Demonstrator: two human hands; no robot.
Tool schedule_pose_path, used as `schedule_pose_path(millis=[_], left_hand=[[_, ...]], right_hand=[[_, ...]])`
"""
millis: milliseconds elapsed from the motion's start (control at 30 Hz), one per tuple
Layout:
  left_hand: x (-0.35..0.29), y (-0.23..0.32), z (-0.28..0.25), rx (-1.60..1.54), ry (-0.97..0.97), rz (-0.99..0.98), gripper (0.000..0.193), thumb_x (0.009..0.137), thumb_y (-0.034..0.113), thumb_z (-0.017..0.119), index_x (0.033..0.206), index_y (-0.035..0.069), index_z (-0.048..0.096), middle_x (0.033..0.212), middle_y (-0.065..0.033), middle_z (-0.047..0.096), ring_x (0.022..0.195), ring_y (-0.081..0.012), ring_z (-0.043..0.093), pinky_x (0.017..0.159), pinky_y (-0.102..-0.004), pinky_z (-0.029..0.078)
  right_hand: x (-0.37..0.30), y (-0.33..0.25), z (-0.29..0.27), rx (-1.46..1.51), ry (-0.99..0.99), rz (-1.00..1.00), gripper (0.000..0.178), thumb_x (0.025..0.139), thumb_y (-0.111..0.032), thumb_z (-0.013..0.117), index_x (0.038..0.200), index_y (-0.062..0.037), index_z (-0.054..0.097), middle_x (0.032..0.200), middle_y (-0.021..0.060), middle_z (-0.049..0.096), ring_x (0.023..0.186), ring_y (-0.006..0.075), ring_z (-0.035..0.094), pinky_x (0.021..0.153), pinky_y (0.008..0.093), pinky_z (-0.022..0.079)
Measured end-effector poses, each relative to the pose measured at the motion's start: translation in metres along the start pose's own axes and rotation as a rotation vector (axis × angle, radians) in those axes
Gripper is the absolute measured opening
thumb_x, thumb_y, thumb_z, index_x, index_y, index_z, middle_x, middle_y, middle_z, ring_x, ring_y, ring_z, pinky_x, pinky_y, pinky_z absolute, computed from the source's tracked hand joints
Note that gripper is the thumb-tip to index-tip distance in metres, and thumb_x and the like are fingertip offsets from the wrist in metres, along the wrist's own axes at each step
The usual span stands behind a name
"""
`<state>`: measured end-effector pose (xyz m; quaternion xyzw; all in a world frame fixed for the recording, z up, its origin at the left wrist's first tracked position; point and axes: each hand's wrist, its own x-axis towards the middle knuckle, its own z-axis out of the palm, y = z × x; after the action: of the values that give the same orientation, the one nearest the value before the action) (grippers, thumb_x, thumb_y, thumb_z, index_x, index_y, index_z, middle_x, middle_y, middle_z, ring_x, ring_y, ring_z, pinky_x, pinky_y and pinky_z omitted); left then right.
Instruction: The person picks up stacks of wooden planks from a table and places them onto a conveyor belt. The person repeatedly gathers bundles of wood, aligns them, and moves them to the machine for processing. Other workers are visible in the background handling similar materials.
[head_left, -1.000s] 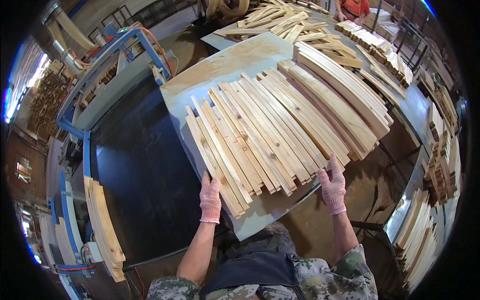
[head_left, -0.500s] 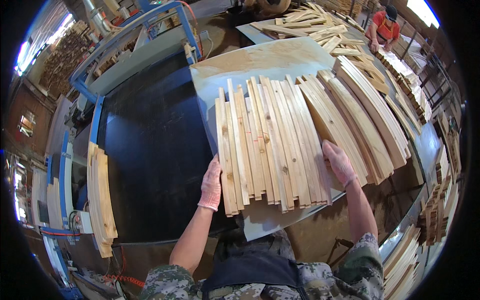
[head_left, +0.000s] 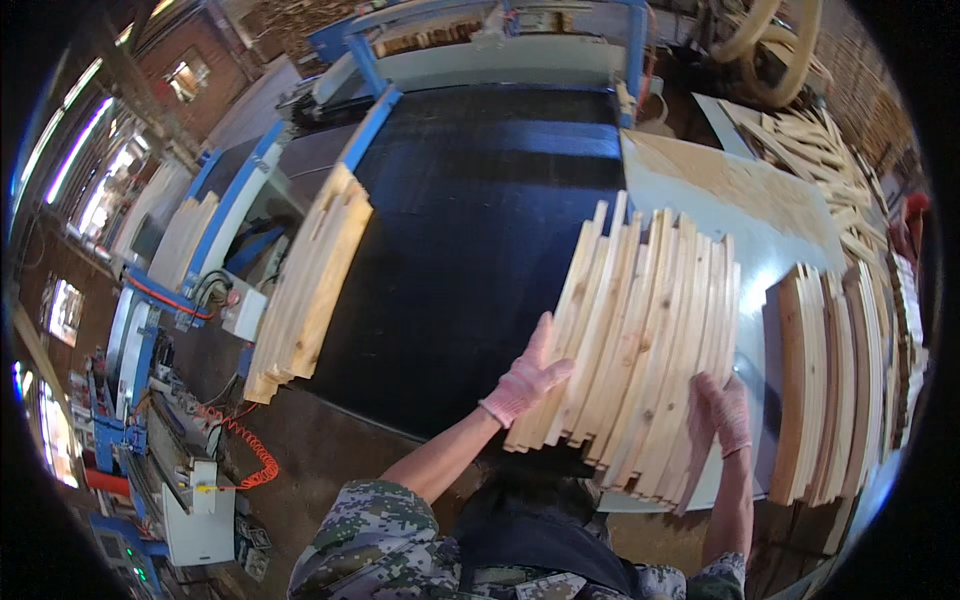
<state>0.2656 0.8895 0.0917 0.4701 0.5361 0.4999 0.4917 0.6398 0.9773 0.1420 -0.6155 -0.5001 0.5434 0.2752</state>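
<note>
I see wood sticks (head_left: pixel 650 345) over R edge of blk belt (head_left: pixel 440 270), long axis away from person, far ends tipped slightly R. Grip: L hand (head_left: pixel 528 382) & R hand (head_left: pixel 722 410) pinch them btwn. Pale tabletop (head_left: pixel 785 238) R of belt; blue frame (head_left: pixel 637 50) at belt's far end.

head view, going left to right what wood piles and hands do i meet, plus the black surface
Small pale wood stack → larger board stack → black flat surface → gloved left hand → bundle of wood strips → gloved right hand → far-right board stack.
</note>
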Motion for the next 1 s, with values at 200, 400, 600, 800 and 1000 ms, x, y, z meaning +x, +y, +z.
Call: schedule_pose_path(millis=[200,400,600,800,1000], left_hand=[[-0.049,0.005,-0.179,0.495,0.093,-0.009,0.109,0.101,0.050,0.072,0.172,0.000,0.005,0.179,-0.0220,0.018,0.165,-0.0283,0.021,0.132,-0.0361,0.023],[-0.076,0.006,-0.300,1.001,0.310,-0.085,0.090,0.104,0.051,0.064,0.169,0.002,0.026,0.157,-0.0315,0.051,0.142,-0.0459,0.054,0.117,-0.0480,0.045],[-0.067,0.011,-0.348,1.265,0.519,-0.282,0.081,0.108,0.053,0.056,0.168,0.004,0.031,0.156,-0.0304,0.053,0.138,-0.0484,0.054,0.117,-0.0519,0.043],[-0.079,-0.002,-0.380,1.256,0.510,-0.239,0.078,0.111,0.049,0.054,0.170,0.005,0.029,0.169,-0.0255,0.039,0.156,-0.0407,0.039,0.127,-0.0449,0.033],[-0.068,-0.018,-0.392,1.322,0.561,-0.397,0.075,0.113,0.053,0.045,0.170,0.008,0.029,0.173,-0.0221,0.034,0.157,-0.0390,0.036,0.129,-0.0442,0.030]], right_hand=[[-0.003,-0.045,0.160,-0.183,-0.217,-0.121,0.050,0.091,-0.033,0.080,0.124,0.0036,0.072,0.107,0.0165,0.081,0.098,0.0218,0.078,0.088,0.0396,0.061],[-0.016,-0.066,0.285,-0.413,-0.250,-0.074,0.083,0.083,-0.049,0.085,0.138,0.0022,0.049,0.123,0.0289,0.070,0.113,0.0436,0.073,0.098,0.0490,0.060],[-0.045,-0.077,0.349,-0.439,-0.381,-0.054,0.123,0.084,-0.059,0.083,0.163,0.0066,0.016,0.140,0.0323,0.055,0.126,0.0451,0.064,0.104,0.0483,0.056],[-0.035,-0.072,0.323,-0.349,-0.573,-0.122,0.129,0.085,-0.064,0.081,0.166,0.0073,0.011,0.136,0.0305,0.056,0.125,0.0424,0.065,0.104,0.0464,0.056],[-0.020,-0.060,0.312,-0.277,-0.637,-0.128,0.120,0.088,-0.054,0.080,0.167,0.0037,0.012,0.143,0.0278,0.054,0.133,0.0405,0.060,0.107,0.0480,0.055]])
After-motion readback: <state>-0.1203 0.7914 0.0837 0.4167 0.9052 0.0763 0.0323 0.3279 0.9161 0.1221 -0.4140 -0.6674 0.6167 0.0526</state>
